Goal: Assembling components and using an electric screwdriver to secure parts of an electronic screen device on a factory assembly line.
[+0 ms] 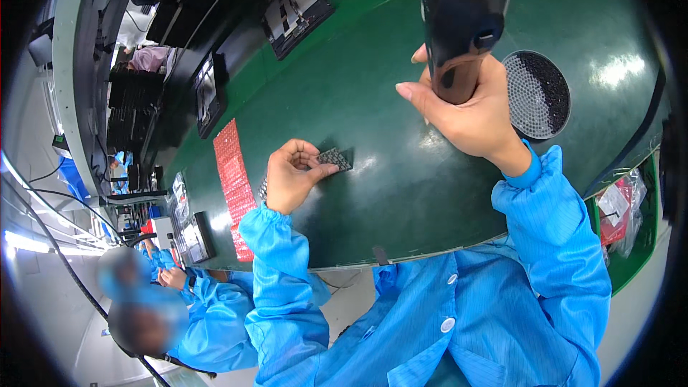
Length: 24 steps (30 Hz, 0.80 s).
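Observation:
My left hand point(290, 174) pinches a small, flat, dark piece with a grey grid pattern point(334, 160) between thumb and fingers, just over the green table point(387, 197). To the right and farther away, my right hand point(476, 111) is wrapped around the lower part of a glossy black handheld device point(464, 11). Its upper end is wide and rounded, and its exact kind cannot be made out. Beside that hand lies a round grey tray point(519, 93) dotted with holes, with many tiny black parts gathered on its right side.
A red bubble-wrap strip point(233, 179) lies left of my left hand. Black trays with pale parts point(294, 11) rest along the far left. At the right, below the table edge, a green bin point(645, 236) contains red and clear bags. Another person's blue sleeve point(215, 322) is at lower left.

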{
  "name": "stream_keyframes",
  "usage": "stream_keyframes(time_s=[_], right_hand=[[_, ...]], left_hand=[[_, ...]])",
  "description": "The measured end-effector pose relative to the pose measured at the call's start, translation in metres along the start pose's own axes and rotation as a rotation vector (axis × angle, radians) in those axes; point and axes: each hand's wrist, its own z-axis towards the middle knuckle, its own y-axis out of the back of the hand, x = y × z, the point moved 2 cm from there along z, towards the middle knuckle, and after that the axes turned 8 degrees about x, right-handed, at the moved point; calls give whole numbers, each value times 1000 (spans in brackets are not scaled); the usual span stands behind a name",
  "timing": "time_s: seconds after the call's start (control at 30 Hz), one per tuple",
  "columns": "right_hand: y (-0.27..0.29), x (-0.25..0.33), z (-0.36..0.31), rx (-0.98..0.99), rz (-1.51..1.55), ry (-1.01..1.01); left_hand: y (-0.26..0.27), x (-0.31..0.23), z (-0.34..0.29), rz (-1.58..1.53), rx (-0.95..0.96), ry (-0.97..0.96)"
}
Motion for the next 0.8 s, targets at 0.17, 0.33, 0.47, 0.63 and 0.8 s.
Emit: stream_keyframes(time_s=[0.17,0.33,0.47,0.63,0.8], right_hand=[[1,0,2,-18,16,50],[2,-1,3,-12,31,36],[1,0,3,3,39,12],[0,-3,3,-5,20,38],[0,2,2,-11,26,11]], left_hand=[[1,-15,9,-126,179,-42],[-2,-23,20,35,257,-140],[-7,-28,25,151,226,-96],[-8,-46,31,330,226,-113],[-10,-46,34,418,187,-180]])
